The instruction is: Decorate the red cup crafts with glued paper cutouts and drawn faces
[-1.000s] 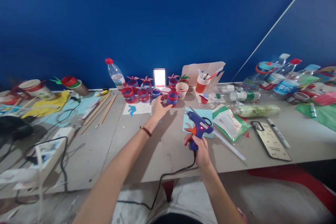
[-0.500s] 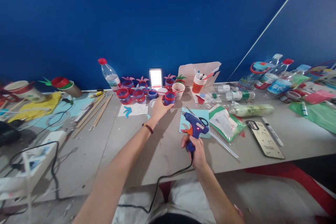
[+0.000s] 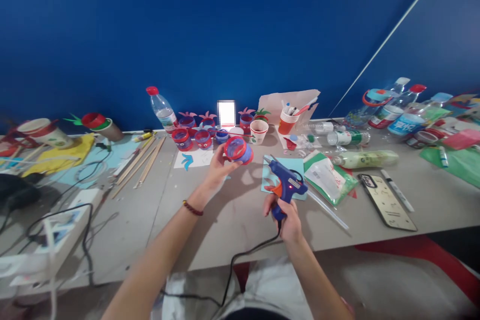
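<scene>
Held between the fingers of my left hand (image 3: 217, 171) is a small red and blue cup (image 3: 244, 154), tilted above the table with its open mouth partly facing me. My right hand (image 3: 287, 215) grips the handle of a blue glue gun (image 3: 287, 182) with an orange trigger and a lit red dot; its nozzle points up and left, over a light blue paper sheet (image 3: 299, 165). Behind the held cup stand similar red and blue cups (image 3: 182, 141), some with eyes and leaf-shaped tops. A white patterned paper cup (image 3: 258, 132) is close by.
Wooden sticks (image 3: 144, 162) and a power strip (image 3: 67, 227) lie at left. The glue gun's cord (image 3: 240, 256) hangs over the front edge. To the right are a phone (image 3: 386, 202), a marker (image 3: 397, 190), plastic bottles (image 3: 348, 137) and a cup of pens (image 3: 288, 122).
My left hand has lifted the red and blue cup off the table, bringing it nearer and tilting it. My right hand still holds the glue gun in about the same place. The view has shifted slightly.
</scene>
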`<action>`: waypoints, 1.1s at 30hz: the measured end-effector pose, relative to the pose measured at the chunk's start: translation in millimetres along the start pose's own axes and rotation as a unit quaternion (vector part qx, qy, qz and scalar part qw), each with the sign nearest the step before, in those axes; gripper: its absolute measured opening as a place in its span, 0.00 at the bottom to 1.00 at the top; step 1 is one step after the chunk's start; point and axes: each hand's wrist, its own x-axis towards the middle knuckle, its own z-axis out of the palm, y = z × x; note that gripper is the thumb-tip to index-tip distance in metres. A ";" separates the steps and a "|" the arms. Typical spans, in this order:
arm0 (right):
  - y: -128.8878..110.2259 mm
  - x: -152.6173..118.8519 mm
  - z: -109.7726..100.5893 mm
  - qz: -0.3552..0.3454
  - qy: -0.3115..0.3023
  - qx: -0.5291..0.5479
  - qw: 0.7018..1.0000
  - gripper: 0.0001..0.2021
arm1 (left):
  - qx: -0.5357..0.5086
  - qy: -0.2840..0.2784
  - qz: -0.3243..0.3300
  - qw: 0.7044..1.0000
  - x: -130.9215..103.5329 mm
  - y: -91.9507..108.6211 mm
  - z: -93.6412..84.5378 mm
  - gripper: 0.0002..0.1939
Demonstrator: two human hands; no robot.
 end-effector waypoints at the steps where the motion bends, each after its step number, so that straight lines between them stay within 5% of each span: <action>1: -1.5 0.1 1.4 -0.004 -0.011 0.010 1.000 0.14 | -0.037 -0.008 -0.006 0.999 -6.0 5.2 -5.2 0.35; 6: -16.4 4.8 9.1 -0.022 -0.049 0.037 0.998 0.19 | -0.147 -0.031 -0.082 0.985 -26.3 26.1 -26.7 0.32; 11: -35.4 25.3 13.8 -0.044 -0.103 0.039 0.993 0.17 | -0.236 -0.034 -0.124 0.963 -32.3 26.3 -37.0 0.27; 18: -33.9 64.0 21.0 0.056 -0.213 -0.010 0.975 0.14 | -0.299 -0.008 -0.200 0.933 -34.2 23.6 -37.1 0.21; 23: -20.7 70.3 27.0 0.088 -0.167 -0.042 0.981 0.16 | -0.276 0.048 -0.244 0.928 -35.6 15.4 -33.5 0.22; 33: 13.5 71.9 1.1 0.093 -0.133 -0.052 0.985 0.15 | -0.249 0.028 -0.261 0.932 -41.4 5.4 -26.4 0.23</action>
